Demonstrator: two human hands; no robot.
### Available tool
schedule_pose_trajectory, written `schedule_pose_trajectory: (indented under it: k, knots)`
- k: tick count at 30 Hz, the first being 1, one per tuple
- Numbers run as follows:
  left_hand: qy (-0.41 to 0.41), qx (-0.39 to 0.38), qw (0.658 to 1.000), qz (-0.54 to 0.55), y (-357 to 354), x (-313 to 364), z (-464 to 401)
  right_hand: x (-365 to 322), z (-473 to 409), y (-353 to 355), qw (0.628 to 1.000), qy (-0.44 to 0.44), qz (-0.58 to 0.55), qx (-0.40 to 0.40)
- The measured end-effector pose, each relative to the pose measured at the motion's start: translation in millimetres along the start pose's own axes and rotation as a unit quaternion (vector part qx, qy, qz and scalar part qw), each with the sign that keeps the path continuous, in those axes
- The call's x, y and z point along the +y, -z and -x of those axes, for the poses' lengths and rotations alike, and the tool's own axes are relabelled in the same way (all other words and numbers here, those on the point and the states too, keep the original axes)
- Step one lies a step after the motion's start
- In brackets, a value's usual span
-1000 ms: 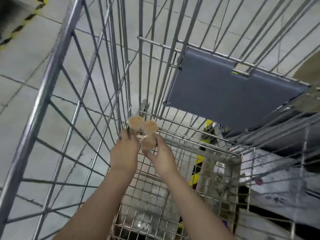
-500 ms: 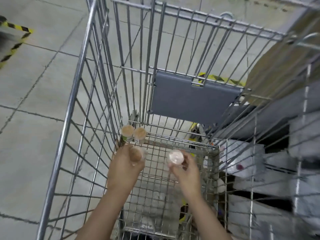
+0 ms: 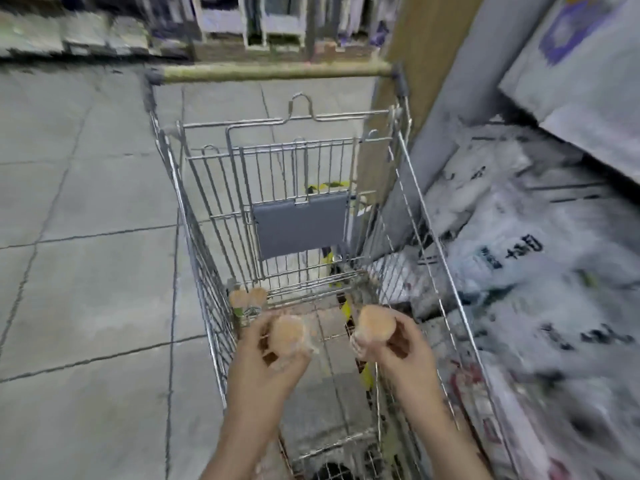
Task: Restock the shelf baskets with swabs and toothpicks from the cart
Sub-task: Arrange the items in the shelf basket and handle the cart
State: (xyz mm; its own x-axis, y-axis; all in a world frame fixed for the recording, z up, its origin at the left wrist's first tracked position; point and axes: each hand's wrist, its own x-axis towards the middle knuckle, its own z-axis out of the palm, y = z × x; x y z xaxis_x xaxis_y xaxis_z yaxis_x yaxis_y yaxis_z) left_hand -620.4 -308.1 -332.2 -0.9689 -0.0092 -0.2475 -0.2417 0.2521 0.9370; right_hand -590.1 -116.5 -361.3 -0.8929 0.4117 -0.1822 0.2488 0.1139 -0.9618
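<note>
Both hands were raised over the wire cart [image 3: 194, 216], each wrapped around a small clear round container with a tan top. The left hand [image 3: 266, 362] had its fingers curled round one container [image 3: 287, 334], tipped so its top faced the camera; the right hand [image 3: 394, 344] gripped a second container [image 3: 375, 323] the same way, just to the right and apart from the first. Two more containers of the same kind [image 3: 247, 301] stood side by side in the far left corner of the cart's floor, against the wire wall. A grey flap [image 3: 299, 230] hung on the cart's far end, below the handle bar [image 3: 277, 71]. Blurred white packages with dark print [image 3: 519, 271] filled the shelving to the right, and grey floor tiles [image 3: 86, 271] lay to the left.
</note>
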Motion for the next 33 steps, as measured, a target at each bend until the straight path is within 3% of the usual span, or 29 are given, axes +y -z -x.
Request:
schedule_pose_trajectory:
  k: [8, 15, 23, 33]
  knots:
    - [-0.090, -0.110, 0.990, 0.011, 82.2, 82.6, 86.3, -86.8, 154.0, 40.1, 0.997, 0.019, -0.024, 0.068]
    - [-0.151, -0.221, 0.963, 0.024, 75.3, 140.6, 163.0, -136.7, 285.4, 98.7, 0.978, 0.033, -0.050, 0.200]
    - [-0.179, -0.410, 0.892, 0.062, 1.3, 169.6, 298.7, -127.3, 457.9, 182.8, 0.918, -0.007, -0.071, 0.390]
    - [-0.167, -0.623, 0.764, -0.001, -75.5, 130.0, 587.9, -76.2, 755.5, 255.3, 0.801, -0.050, -0.097, 0.588]
